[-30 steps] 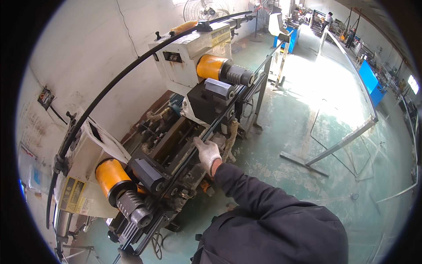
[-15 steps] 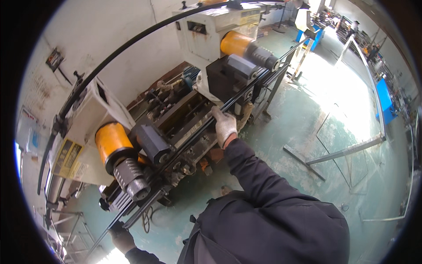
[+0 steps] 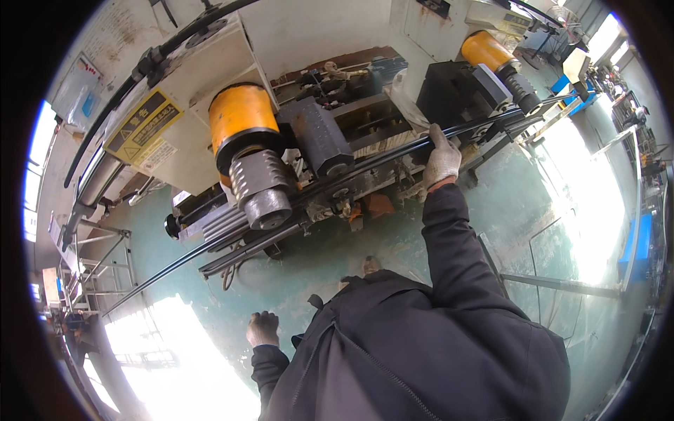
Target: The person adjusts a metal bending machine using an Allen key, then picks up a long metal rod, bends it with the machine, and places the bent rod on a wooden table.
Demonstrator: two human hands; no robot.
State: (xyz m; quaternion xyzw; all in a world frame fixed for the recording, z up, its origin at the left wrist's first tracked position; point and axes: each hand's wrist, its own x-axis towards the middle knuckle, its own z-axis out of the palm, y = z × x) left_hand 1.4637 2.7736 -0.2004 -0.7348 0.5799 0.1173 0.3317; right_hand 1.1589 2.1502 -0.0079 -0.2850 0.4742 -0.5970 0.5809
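Observation:
A long, thin dark metal bar [image 3: 394, 151] runs slantwise along the front of a machine, its end reaching down toward the lower left. My right hand [image 3: 442, 158], in a pale knit glove, grips it between the machine's two heads, thumb on top. Low in front of my body, my gloved left hand [image 3: 263, 328] hangs apart from the bar, fingers curled in with nothing visible in them. Above the bar are two ribbed metal rollers, the nearer roller [image 3: 261, 186] below an orange cylinder [image 3: 242, 116] and the other below a far orange cylinder [image 3: 486, 50].
Dark angular blocks [image 3: 314, 137] sit beside the rollers. A black hose [image 3: 200, 35] arches over the near white housing [image 3: 203, 74], which bears a yellow warning label [image 3: 145, 126]. Metal frames stand at left and right on the green floor [image 3: 316, 259]. A blue panel [image 3: 637, 238] stands far right.
My left hand has let go of the bar's lower end and moved right, toward my body. My right hand stays on the bar. The view has shifted, bringing the near roller closer to centre.

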